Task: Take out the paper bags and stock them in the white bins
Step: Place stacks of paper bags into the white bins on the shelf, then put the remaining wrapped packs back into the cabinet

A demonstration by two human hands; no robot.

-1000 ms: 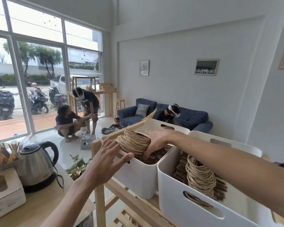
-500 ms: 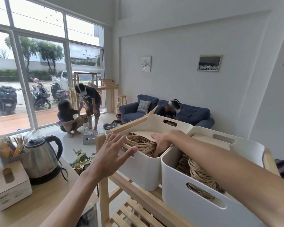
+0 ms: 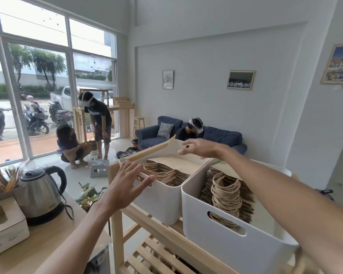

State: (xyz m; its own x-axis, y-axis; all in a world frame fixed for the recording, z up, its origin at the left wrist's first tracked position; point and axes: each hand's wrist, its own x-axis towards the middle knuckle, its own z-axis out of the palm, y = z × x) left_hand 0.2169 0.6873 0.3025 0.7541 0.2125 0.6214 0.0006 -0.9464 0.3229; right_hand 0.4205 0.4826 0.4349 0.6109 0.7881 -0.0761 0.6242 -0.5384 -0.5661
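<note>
Two white bins stand side by side on a wooden shelf unit (image 3: 117, 218). The left bin (image 3: 162, 196) holds a flat stack of brown paper bags (image 3: 166, 174) with twisted handles. The right bin (image 3: 232, 242) holds another stack of paper bags (image 3: 227, 191), handles up. My left hand (image 3: 127, 182) rests spread on the left bin's near rim, holding nothing. My right hand (image 3: 201, 148) hovers open over the left bin's far rim, fingers apart, empty.
A steel kettle (image 3: 41, 191), a tissue box (image 3: 5, 226) and a cup of sticks (image 3: 2, 179) sit on the counter at left. Potted plant (image 3: 89, 194) on the floor. Two people by the window (image 3: 81, 133), one on the blue sofa (image 3: 194, 129).
My right hand let go of the paper bags, now lying flat in the left bin, and lifted to the far rim. My left hand came to rest on the near rim.
</note>
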